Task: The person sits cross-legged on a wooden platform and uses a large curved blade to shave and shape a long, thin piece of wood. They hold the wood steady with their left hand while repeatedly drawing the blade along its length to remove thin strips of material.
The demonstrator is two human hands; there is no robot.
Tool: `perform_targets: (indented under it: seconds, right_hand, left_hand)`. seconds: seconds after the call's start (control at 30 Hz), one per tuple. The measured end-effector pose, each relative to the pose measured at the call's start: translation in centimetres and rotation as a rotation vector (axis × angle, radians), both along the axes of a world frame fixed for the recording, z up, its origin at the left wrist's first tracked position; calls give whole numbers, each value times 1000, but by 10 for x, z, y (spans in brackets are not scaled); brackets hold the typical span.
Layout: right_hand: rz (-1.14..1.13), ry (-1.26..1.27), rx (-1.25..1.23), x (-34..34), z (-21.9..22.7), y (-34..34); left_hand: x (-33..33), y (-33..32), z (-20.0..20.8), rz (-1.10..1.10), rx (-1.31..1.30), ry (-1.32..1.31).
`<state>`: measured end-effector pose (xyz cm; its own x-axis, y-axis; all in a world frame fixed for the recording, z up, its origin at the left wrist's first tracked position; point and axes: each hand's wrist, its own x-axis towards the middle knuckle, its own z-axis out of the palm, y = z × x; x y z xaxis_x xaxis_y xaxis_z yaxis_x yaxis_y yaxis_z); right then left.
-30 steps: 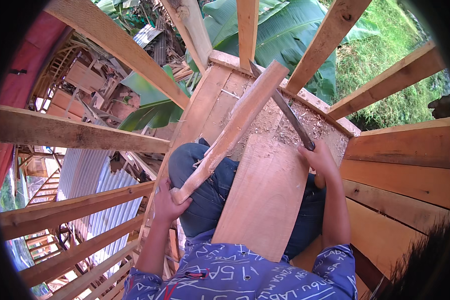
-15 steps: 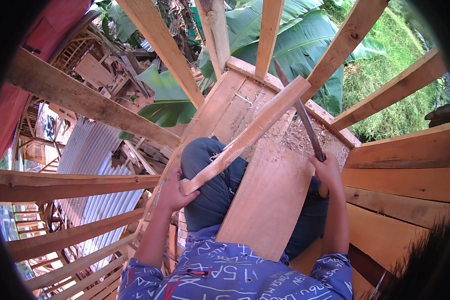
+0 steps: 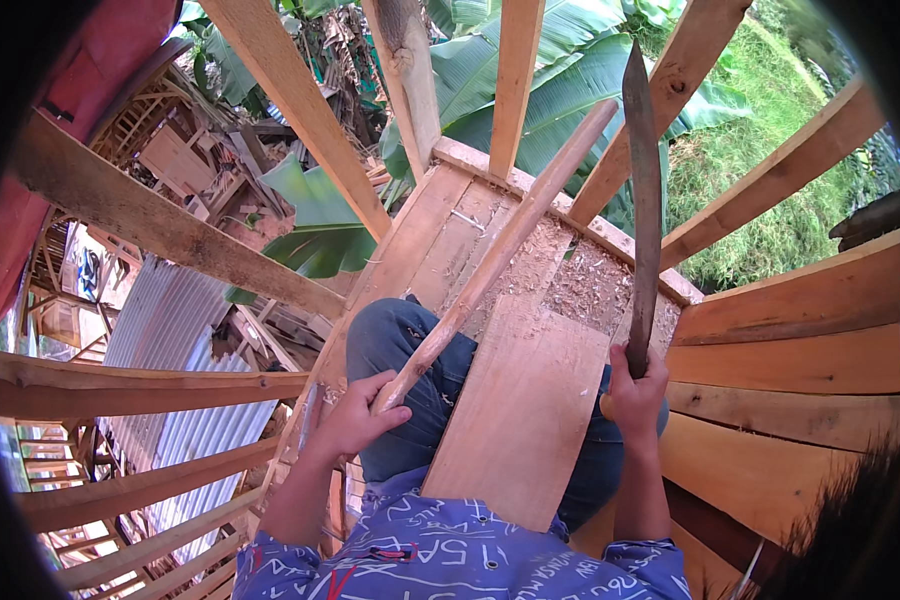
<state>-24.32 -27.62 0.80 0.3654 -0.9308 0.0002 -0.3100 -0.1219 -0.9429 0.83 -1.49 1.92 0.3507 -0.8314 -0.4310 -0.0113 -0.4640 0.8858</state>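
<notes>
My left hand [image 3: 362, 415] is closed round the near end of a long, roughly shaved wooden stick [image 3: 490, 265], which slants up and away to the right over my left knee. In my right hand [image 3: 638, 395] is a machete [image 3: 644, 200] with a long dark blade. The blade points away from me, apart from the stick and to its right. A wide flat board [image 3: 520, 410] lies between my legs, running from my lap toward the shavings. Most of the machete's handle is hidden by my fingers.
Wood shavings [image 3: 595, 290] litter the plank floor [image 3: 430, 225] ahead. Upright wooden slats [image 3: 518, 90] ring the platform on the far and left sides. A plank wall [image 3: 790, 365] stands close at right. Beyond are banana leaves [image 3: 580, 90] and corrugated metal sheets [image 3: 160, 340].
The machete has swung up and off the stick, its blade now raised on the right. My left hand has turned the stick, whose far end points more steeply away.
</notes>
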Motion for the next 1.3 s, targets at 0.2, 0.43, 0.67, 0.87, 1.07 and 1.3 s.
perform_targets:
  seconds: [0.2,0.43,0.67,0.87,1.07,1.3]
  right_hand:
    - [90,93,-382,7,26,8]
    - [212,238,-796,8,38,0]
    - [17,302,-983,4,38,-28]
    - [-190,355,-769,-19,38,-54]
    - [-51,251,-722,-13,35,-25]
    - [93,361,-919,10,61,-11]
  left_hand:
    - [-20,-24,10,-53,-23,-221]
    - [-45,-43,34,-87,-11,-332]
    - [-57,-37,52,-126,38,-282]
    - [-53,-11,48,-104,-11,-140]
    - [-63,-39,45,-90,-13,-166]
    - [-60,-42,63,-135,7,-276]
